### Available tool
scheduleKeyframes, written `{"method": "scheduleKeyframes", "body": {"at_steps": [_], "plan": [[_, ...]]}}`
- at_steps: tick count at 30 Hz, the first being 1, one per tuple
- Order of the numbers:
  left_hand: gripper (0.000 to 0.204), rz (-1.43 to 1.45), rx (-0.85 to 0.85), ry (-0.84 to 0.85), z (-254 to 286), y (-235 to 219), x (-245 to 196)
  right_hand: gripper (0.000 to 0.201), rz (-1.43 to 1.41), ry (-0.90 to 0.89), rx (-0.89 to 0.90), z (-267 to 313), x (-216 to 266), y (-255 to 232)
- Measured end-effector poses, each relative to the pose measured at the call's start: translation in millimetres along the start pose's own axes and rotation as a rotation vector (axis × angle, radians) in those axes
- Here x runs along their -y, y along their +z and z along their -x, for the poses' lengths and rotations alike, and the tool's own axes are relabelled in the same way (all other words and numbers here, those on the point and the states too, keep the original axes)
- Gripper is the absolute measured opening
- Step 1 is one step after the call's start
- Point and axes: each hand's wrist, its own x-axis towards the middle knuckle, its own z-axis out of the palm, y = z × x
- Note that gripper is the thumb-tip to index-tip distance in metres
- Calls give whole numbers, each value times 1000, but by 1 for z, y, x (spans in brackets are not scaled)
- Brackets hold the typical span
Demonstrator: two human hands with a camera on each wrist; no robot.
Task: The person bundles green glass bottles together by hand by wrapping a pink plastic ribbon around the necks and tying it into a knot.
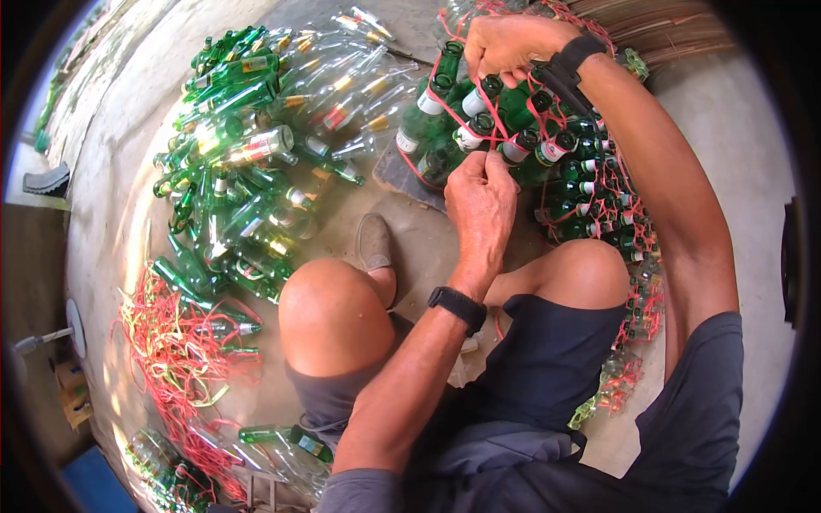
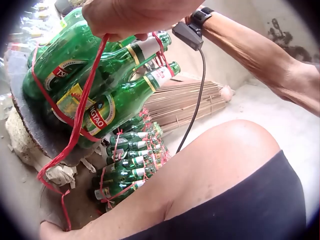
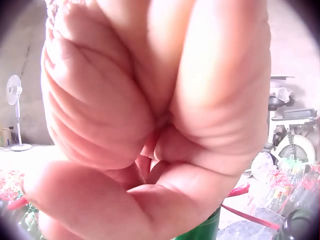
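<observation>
Green beer bottles (image 1: 432, 128) stand upright in a tight cluster, red plastic cord (image 1: 492, 107) wound around their necks. At the near side of the cluster my left hand (image 1: 483, 197) pinches the cord with thumb and fingers. From that hand a long strand (image 2: 77, 132) hangs down past the labelled bottles (image 2: 107, 110) in the left wrist view. My right hand (image 1: 517, 47) is curled over the far bottle tops. Red cord (image 3: 250, 217) shows beside its folded fingers in the right wrist view, and the fingers hide most of what they grip.
Loose green bottles (image 1: 248, 214) and clear bottles (image 1: 342, 85) lie heaped on the left. Below them is a tangle of red and yellow cord (image 1: 171, 342). Tied bottle bundles (image 1: 590, 188) line the right side. A standing fan (image 3: 16, 95) is in the background.
</observation>
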Motion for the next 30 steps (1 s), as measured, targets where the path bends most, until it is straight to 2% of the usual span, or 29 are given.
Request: {"method": "scheduleKeyframes", "body": {"at_steps": [1, 2, 4, 5, 8, 9, 13, 16, 22, 25, 30], "plan": [[37, 24, -3, -2, 2, -1, -4, 19, 5, 42, 0, 0, -1, 1], [37, 46, -3, -5, 4, -2, -6, 19, 0, 46, -3, -26, -17, 3], [37, 19, 5, 15, 4, -3, -5, 66, -278, 677, 844, -103, -62, 7], [37, -3, 8, 33, 4, -3, -3, 66, -282, 676, 845, -95, -57, 5], [38, 27, 1, 47, 3, -1, 1, 34, 38, 134, 400, -44, -20, -5], [38, 26, 3, 46, 3, -1, 1, 28, -24, 155, 317, -40, -14, -2], [38, 14, 8, 42, 2, -3, 3, 27, -58, 176, 260, -26, -2, -10], [38, 50, 12, 27, 6, -6, -5, 27, 27, 151, 221, -21, 2, -14], [37, 107, 7, 18, 14, -11, 7, 25, -33, 28, 193, -9, -6, -16], [36, 106, 22, 36, 12, -16, 9, 26, 92, -73, 107, 7, -2, -9], [36, 56, 21, 42, 14, -21, 7, 29, -34, -125, -307, 51, -11, 9]]}}
